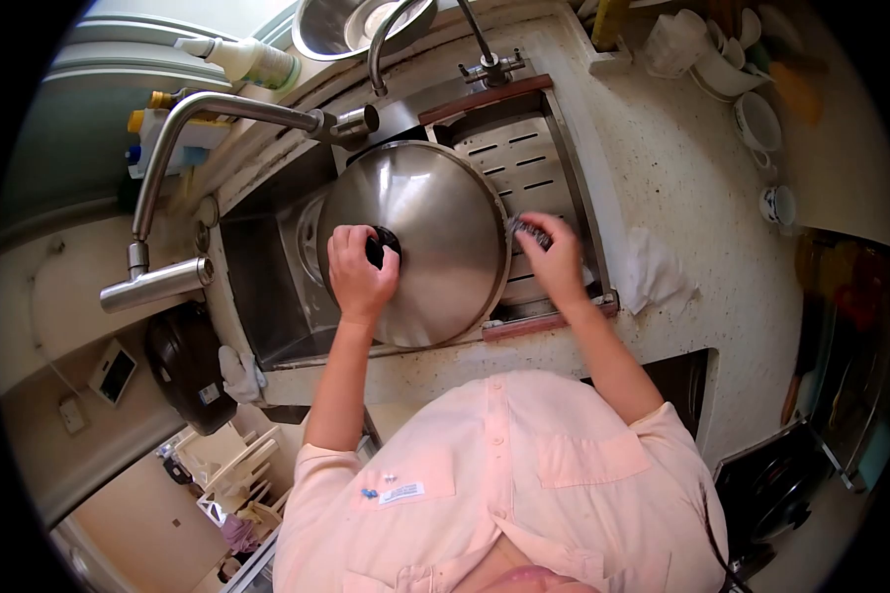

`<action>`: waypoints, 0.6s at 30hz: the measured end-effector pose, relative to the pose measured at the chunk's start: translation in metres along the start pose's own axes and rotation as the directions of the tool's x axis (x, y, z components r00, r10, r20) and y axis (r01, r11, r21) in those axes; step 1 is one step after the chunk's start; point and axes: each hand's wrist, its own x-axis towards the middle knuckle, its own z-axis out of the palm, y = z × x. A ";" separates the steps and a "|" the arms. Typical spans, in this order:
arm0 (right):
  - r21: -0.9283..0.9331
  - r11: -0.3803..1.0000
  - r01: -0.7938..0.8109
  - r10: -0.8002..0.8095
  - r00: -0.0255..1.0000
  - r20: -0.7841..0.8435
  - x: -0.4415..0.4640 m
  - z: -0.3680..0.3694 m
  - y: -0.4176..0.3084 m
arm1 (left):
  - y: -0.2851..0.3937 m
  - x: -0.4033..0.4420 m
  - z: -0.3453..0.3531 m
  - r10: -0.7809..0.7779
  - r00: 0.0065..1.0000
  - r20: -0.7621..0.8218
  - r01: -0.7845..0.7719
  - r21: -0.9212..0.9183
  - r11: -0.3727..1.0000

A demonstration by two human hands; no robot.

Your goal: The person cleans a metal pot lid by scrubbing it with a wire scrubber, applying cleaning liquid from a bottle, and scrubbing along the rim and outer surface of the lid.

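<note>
Left hand [362, 277]: fingers round black knob [375, 250] of metal lid [437, 217]; right hand [556, 262]: fingers pinching scrubber [532, 233] near lid.

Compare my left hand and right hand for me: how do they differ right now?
The left hand has its grip on the black knob; the right hand pinches a dark, shiny scouring pad.
The left hand is over the face of the metal lid, while the right hand is beside its rim, over the slotted metal panel.
Both are bare.
</note>
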 end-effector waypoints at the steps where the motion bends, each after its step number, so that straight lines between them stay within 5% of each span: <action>1: 0.005 1.000 -0.010 0.010 1.000 -0.007 -0.011 0.006 0.004 | 0.003 0.000 0.004 -0.039 0.999 -0.036 0.039 0.005 0.999; 7: 0.100 0.993 -0.064 0.068 0.997 -0.037 -0.033 0.027 0.021 | 0.005 -0.003 0.022 -0.118 0.970 -0.214 0.118 -0.010 0.993; 11: 0.028 0.999 0.036 -0.037 0.999 0.022 0.040 0.042 0.030 | 0.004 -0.002 0.024 -0.097 0.961 -0.257 0.089 -0.046 0.995; 14: 0.137 0.991 0.002 -0.017 0.994 0.111 0.069 0.047 0.023 | 0.003 -0.003 0.026 -0.102 0.959 -0.265 0.093 -0.046 0.995; 18: 0.066 0.997 -0.046 0.043 0.998 0.043 0.002 0.029 0.026 | 0.001 -0.003 0.029 -0.112 0.949 -0.294 0.102 -0.049 0.994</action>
